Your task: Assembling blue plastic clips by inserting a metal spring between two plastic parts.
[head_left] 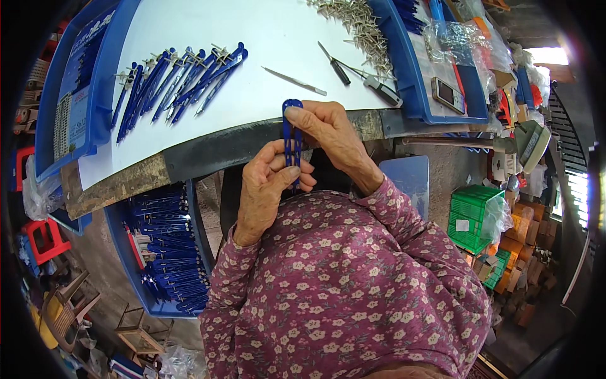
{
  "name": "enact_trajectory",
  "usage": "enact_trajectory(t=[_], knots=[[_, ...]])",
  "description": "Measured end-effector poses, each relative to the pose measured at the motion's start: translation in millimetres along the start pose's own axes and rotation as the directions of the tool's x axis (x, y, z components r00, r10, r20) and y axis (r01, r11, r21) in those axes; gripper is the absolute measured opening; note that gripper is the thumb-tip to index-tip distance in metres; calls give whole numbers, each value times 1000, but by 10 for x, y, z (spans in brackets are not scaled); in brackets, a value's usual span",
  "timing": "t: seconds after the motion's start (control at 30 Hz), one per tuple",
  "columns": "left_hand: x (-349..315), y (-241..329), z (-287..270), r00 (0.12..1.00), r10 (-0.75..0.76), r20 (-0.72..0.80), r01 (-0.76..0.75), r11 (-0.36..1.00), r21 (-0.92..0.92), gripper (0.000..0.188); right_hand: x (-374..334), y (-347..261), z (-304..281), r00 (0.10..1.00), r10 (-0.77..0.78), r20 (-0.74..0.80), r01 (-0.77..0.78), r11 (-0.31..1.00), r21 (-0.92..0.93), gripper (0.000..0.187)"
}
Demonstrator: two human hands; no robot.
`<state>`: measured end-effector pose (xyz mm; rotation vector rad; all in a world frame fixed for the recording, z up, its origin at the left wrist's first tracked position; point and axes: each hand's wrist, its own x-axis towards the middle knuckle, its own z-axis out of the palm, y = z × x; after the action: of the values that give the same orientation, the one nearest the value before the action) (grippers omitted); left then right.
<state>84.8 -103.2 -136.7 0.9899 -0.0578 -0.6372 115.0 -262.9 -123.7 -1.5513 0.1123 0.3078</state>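
Just over the table's near edge I hold a blue two-legged piece (287, 136), shaped like a drawing compass, its rounded head up and its slim legs side by side. My left hand (265, 189) is closed round the lower legs. Thumb and fingers of my right hand (328, 129) pinch it near the head. On the white tabletop (246, 31) lies a row of similar blue pieces (180, 82), with small metal parts at their upper ends. Farther right is a heap of small metal pieces (363, 28).
Metal tweezers (293, 81), a black-handled pointed tool (339, 71) and a grey-handled tool (382, 91) lie beyond my right hand. Blue trays (104, 120) flank the work surface; a phone (448, 95) lies in the right one. Below left, a blue bin (129, 265) holds many blue pieces.
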Motion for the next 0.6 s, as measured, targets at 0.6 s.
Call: enact_trajectory(t=[0.6], knots=[[-22, -24, 7, 1000, -1, -23, 1, 1000, 7, 28, -6, 52, 40, 999, -39, -36, 39, 999, 17, 31]])
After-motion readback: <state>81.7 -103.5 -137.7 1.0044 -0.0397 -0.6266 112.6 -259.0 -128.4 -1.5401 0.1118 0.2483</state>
